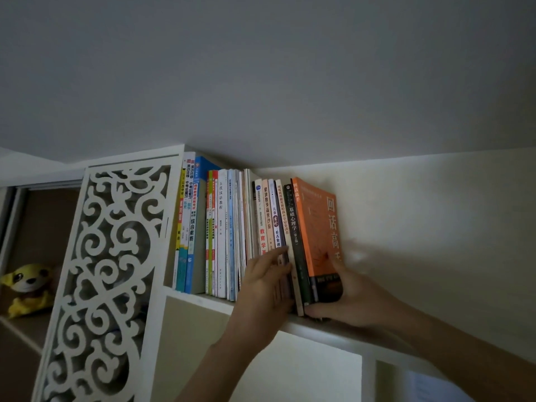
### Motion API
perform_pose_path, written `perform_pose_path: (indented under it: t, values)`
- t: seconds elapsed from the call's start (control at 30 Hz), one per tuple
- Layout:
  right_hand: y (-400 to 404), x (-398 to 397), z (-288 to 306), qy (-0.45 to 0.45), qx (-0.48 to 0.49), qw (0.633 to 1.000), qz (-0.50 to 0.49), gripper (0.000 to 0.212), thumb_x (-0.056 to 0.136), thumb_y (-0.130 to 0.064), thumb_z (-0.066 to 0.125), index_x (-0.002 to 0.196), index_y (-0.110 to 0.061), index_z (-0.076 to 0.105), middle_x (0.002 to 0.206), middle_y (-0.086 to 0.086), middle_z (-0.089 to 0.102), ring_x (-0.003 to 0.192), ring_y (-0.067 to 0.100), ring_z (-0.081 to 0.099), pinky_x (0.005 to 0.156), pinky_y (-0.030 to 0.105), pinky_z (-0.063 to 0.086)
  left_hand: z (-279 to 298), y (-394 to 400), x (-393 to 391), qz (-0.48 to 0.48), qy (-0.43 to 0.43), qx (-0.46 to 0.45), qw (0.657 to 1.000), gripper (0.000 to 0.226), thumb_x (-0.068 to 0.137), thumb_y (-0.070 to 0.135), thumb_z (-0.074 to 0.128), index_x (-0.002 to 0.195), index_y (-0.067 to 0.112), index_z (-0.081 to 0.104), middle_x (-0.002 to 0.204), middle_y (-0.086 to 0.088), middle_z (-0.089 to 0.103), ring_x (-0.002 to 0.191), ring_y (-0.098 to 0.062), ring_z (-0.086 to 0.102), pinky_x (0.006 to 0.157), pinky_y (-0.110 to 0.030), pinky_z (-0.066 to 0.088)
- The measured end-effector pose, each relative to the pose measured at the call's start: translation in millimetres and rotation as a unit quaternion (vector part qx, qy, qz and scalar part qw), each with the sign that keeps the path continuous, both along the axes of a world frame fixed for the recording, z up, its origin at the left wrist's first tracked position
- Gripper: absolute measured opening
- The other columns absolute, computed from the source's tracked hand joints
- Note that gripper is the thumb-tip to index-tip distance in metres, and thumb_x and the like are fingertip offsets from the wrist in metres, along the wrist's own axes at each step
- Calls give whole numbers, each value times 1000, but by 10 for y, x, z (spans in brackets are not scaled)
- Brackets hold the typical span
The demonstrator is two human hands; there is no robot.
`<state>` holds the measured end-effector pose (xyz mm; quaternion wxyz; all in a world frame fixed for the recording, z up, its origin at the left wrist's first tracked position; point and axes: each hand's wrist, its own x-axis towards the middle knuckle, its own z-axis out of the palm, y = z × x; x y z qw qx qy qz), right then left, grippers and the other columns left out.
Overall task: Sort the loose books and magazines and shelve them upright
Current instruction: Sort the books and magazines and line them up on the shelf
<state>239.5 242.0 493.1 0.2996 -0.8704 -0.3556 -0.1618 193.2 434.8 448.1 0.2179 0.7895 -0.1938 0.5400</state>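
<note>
Orange-covered, the outermost book (317, 227) stands at the right end of the row (232, 227) on the shelf (203, 300), long axis upright, leaning slightly left. The right hand (342, 297) (nearer to it) clamps its lower corner, fingers curled round the bottom edge. The left hand (266, 280) lies flat-fingered against the neighbouring spines, bracing them.

Upright books (232, 227) on shelf (203, 300)
</note>
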Motion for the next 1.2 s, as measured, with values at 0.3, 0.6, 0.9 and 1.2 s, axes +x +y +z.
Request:
perform_pose_path:
  t: [0.3, 0.6, 0.9, 1.2]
  values:
    - [16, 145, 15, 30, 12, 999, 41, 115, 60, -51, 85, 146, -51, 9, 125, -23, 59, 115, -4, 55, 101, 24, 46, 1, 80, 109, 20, -2, 33, 999, 93, 66, 33, 83, 146, 26, 37, 148, 20, 24, 133, -6, 14, 109, -30, 19]
    - [-212, 39, 55, 52, -71, 996, 30, 97, 74, -52, 75, 150, -43, 16, 142, -19, 46, 127, 0, 46, 108, 19, 36, 14, 27, 46, 48, 25, 47, 997, 82, 70, 19, 83, 142, 20, 45, 152, 2, 35, 135, -25, 28, 108, -38, 29]
    - [-1884, -1478, -606, -357, -97, 927, -66, 19, 90, -5, 55, 98, -8, 72, 102, 8, 71, 95, 21, 65, 87, 33, 49, -877, -1061, -901, -93, -43, 37, 994, 20, 88, 3, 60, 106, 9, 67, 105, -3, 67, 99, -18, 59, 88, -23, 45]
    - [-4399, -2538, -3672, 103, -199, 922, -315, 22, 89, -19, 55, 108, -26, 63, 118, 5, 58, 105, 28, 58, 85, 44, 50, -3468, -3267, -1152, -251, 339, 109, 900, 24, 82, 5, 64, 104, 14, 66, 102, -5, 62, 93, -25, 57, 83, -39, 50]
